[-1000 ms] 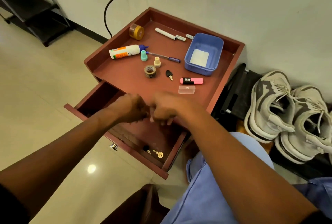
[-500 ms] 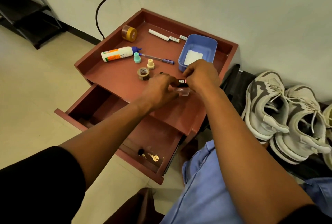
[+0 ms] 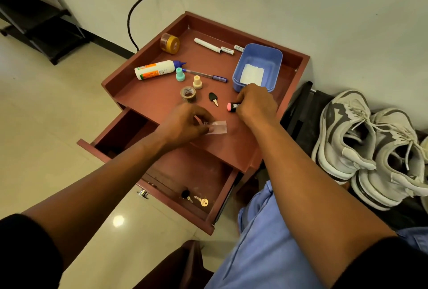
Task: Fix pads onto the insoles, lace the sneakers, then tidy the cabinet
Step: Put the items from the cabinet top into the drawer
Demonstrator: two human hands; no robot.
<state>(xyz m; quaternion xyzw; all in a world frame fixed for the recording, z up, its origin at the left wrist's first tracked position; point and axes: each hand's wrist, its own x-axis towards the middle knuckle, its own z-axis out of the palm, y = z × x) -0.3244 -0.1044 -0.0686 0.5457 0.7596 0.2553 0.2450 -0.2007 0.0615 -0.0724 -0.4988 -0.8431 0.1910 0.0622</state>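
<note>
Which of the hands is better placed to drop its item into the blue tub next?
Right. The right hand grips the pink highlighter right beside the blue tub's near wall. The left hand pinches the clear case nearer the cabinet's front edge, farther from the tub.

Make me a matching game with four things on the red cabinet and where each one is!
Things:
1. pink highlighter
2. clear plastic case
3. white folded paper
4. brass key

Places:
a. inside the blue tub
b. in the open drawer
c. held by the right hand
d. pinched by the left hand

Pairs: 1-c, 2-d, 3-a, 4-b
</note>
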